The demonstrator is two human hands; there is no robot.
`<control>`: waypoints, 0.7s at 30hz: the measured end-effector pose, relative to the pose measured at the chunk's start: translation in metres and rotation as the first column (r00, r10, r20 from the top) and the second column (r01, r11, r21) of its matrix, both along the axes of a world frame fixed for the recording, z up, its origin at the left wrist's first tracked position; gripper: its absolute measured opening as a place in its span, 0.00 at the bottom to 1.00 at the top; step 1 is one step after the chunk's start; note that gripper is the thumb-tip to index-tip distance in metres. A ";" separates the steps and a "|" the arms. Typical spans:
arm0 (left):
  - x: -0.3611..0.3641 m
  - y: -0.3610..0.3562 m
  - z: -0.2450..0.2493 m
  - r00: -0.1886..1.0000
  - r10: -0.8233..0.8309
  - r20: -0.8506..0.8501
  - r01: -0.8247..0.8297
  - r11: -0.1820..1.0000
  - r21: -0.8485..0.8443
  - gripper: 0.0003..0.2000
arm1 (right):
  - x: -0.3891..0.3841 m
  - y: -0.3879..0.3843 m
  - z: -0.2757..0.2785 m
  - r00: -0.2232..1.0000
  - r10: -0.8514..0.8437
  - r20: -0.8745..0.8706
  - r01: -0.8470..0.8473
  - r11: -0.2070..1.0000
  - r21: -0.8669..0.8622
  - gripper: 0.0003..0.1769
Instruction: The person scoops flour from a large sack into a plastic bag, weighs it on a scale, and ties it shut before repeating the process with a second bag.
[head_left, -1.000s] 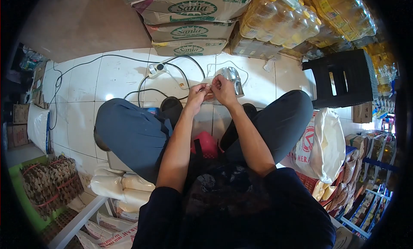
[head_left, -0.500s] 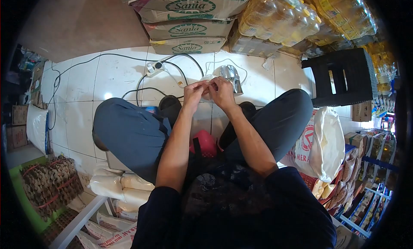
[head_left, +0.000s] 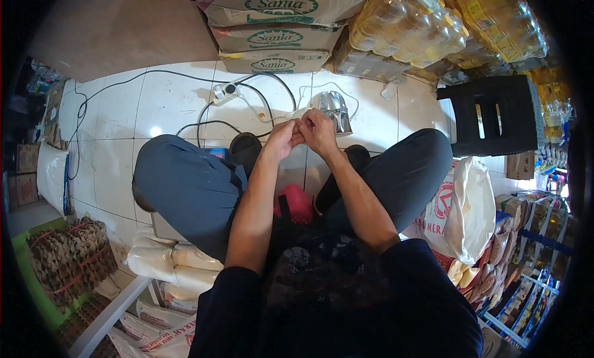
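My left hand (head_left: 282, 140) and my right hand (head_left: 319, 134) meet in front of me, low over the tiled floor between my knees. Both have fingers bent and pinched together, fingertips against each other. What they pinch is too small and covered to make out. Just beyond the fingertips, a shiny metal cylinder (head_left: 335, 112) stands on the floor, close to the right hand. A pale whitish piece (head_left: 299, 112) shows behind the left fingertips. Below the hands, between my legs, lies a pink-red plastic item (head_left: 296, 203) with small holes.
A white power strip (head_left: 225, 92) with plugs and black cables lies ahead left. Sania cartons (head_left: 272, 36) and packed oil bottles (head_left: 408, 27) are stacked ahead. At right stand a black stool (head_left: 489, 115) and a white sack (head_left: 464, 209). Bundled sachets (head_left: 71, 259) lie left.
Both hands stay together, but the left has turned, its palm showing more and fingers tucked under the right. The whitish film seen hanging beneath the fingers no longer shows there. The view shifted slightly.
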State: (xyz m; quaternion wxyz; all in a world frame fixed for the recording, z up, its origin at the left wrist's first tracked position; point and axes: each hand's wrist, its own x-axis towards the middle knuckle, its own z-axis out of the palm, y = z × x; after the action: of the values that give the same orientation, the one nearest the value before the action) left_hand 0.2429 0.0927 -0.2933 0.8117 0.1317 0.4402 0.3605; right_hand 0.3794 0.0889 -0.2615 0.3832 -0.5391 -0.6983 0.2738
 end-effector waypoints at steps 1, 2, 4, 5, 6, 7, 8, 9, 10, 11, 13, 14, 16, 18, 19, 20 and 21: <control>0.000 0.000 -0.001 1.000 0.009 -0.006 -0.009 1.000 0.019 0.12 | 0.000 0.001 -0.001 1.000 -0.006 -0.009 0.006 1.000 0.013 0.06; 0.001 0.001 -0.003 1.000 0.019 0.001 -0.019 1.000 0.002 0.12 | 0.000 0.001 -0.002 1.000 -0.025 -0.010 0.025 0.999 0.023 0.06; 0.003 0.003 -0.007 0.999 0.038 0.014 -0.038 0.999 -0.033 0.12 | 0.001 0.001 -0.004 0.998 -0.063 -0.013 0.063 0.997 0.043 0.06; 0.004 0.002 -0.010 0.997 0.064 0.032 -0.063 0.997 -0.038 0.11 | 0.001 0.001 -0.005 0.994 -0.094 -0.053 0.094 0.996 0.002 0.05; 0.005 0.002 -0.012 0.995 0.091 0.050 -0.088 0.995 -0.044 0.11 | 0.002 0.001 -0.007 0.988 -0.125 -0.092 0.122 0.992 -0.041 0.05; 0.005 0.001 -0.012 0.991 0.117 0.067 -0.114 0.992 -0.050 0.11 | 0.003 0.002 -0.010 0.979 -0.158 -0.129 0.148 0.985 -0.084 0.05; 0.006 0.001 -0.012 0.990 0.129 0.048 -0.127 0.991 -0.038 0.10 | 0.004 0.004 -0.013 0.975 -0.159 -0.158 0.143 0.984 -0.109 0.05; 0.006 0.001 -0.012 0.990 0.141 0.029 -0.141 0.990 -0.025 0.10 | 0.007 0.005 -0.015 0.969 -0.160 -0.187 0.137 0.982 -0.133 0.05; 0.006 0.000 -0.008 0.988 0.154 0.010 -0.154 0.988 -0.013 0.10 | 0.009 0.005 -0.014 0.963 -0.162 -0.215 0.129 0.979 -0.158 0.05; 0.007 -0.001 -0.004 0.987 0.162 -0.004 -0.162 0.987 -0.010 0.10 | 0.010 0.006 -0.014 0.968 -0.178 -0.175 0.146 0.973 -0.179 0.06; 0.009 -0.003 0.000 0.984 0.177 -0.032 -0.178 0.984 -0.005 0.09 | 0.012 0.007 -0.007 0.974 -0.205 -0.094 0.181 0.959 -0.219 0.09; 0.010 -0.004 0.000 0.983 0.176 -0.051 -0.176 0.984 0.007 0.09 | 0.013 0.007 -0.001 0.984 -0.177 0.000 0.173 0.957 -0.232 0.10; 0.010 -0.003 -0.002 0.981 0.172 -0.089 -0.170 0.985 0.030 0.08 | 0.015 0.008 0.008 0.976 -0.115 0.185 0.162 0.952 -0.259 0.12; 0.011 -0.004 -0.006 0.980 0.163 -0.112 -0.148 0.980 0.132 0.09 | 0.013 0.007 0.008 0.975 -0.065 0.214 0.119 0.962 -0.246 0.15; 0.011 -0.004 -0.007 0.980 0.159 -0.123 -0.135 0.974 0.182 0.09 | 0.014 0.007 0.007 0.973 -0.041 0.229 0.097 0.966 -0.240 0.16; 0.011 -0.004 -0.008 0.975 0.152 -0.164 -0.106 0.960 0.259 0.10 | 0.014 0.008 0.005 0.967 -0.034 0.251 0.095 0.967 -0.235 0.17; 0.010 -0.005 -0.010 0.968 0.146 -0.206 -0.072 0.941 0.331 0.10 | 0.014 0.009 0.002 0.962 -0.028 0.272 0.094 0.968 -0.231 0.17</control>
State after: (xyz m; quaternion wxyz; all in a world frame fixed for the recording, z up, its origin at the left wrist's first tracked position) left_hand 0.2530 0.0876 -0.3029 0.7024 0.2777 0.4723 0.4544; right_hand 0.3929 0.0977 -0.2598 0.2256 -0.6350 -0.6878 0.2699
